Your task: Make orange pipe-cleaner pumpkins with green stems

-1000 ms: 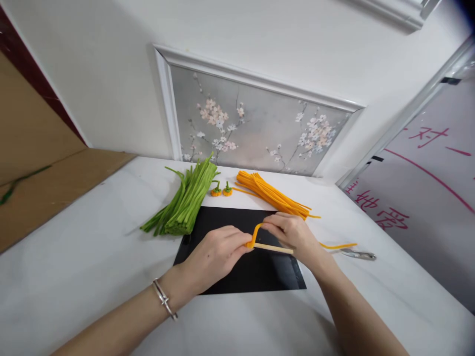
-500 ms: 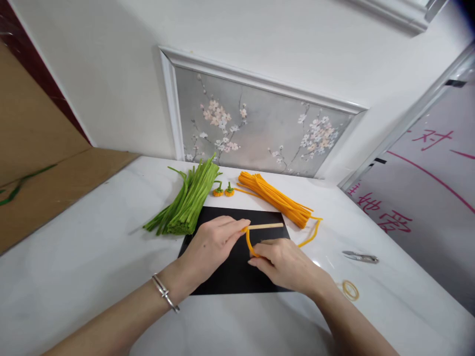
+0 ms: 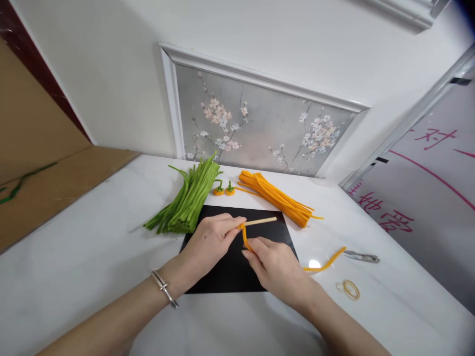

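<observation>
Above a black mat, my left hand pinches a thin wooden stick near its left end, where orange pipe cleaner is wrapped around it. The orange pipe cleaner runs down from the stick into my right hand, whose fingers are closed on it. Its loose tail comes out to the right of my right hand, over the white table.
A green pipe cleaner bundle and an orange bundle lie behind the mat, with two small orange-and-green pieces between them. Snips and rubber bands lie right on the white table.
The stick has shifted left and its right end has tilted up. My right hand has moved slightly left and turned, and the pipe cleaner's tail has swung away from the orange bundle toward the snips.
</observation>
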`<state>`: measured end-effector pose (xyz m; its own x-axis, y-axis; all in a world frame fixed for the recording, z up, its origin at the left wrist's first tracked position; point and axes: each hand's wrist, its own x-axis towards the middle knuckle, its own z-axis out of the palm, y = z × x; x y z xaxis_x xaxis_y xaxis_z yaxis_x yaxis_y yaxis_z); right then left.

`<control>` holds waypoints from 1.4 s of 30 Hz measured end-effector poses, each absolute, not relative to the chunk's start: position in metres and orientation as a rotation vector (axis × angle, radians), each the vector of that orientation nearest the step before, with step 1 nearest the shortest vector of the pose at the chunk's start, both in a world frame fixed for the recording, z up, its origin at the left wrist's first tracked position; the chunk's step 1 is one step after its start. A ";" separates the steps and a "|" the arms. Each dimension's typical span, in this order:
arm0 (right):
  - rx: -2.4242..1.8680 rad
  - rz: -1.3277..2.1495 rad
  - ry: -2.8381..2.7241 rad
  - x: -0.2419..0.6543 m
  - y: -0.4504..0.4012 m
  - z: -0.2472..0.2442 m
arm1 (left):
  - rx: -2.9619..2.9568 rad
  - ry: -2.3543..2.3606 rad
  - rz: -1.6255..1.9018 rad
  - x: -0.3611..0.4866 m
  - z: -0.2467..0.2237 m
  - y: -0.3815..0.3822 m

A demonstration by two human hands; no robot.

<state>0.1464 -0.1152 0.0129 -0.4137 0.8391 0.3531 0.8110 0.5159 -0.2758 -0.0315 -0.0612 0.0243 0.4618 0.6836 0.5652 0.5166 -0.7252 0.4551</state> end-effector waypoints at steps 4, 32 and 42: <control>-1.292 -0.301 -2.306 0.150 -0.119 0.018 | 2.607 1.070 1.043 -0.031 0.020 -0.059; -1.335 0.311 -2.265 0.193 -0.090 0.020 | 2.713 0.774 1.151 -0.025 0.019 -0.070; -1.337 0.351 -2.557 0.175 -0.111 0.029 | 2.724 0.913 1.167 -0.029 0.018 -0.066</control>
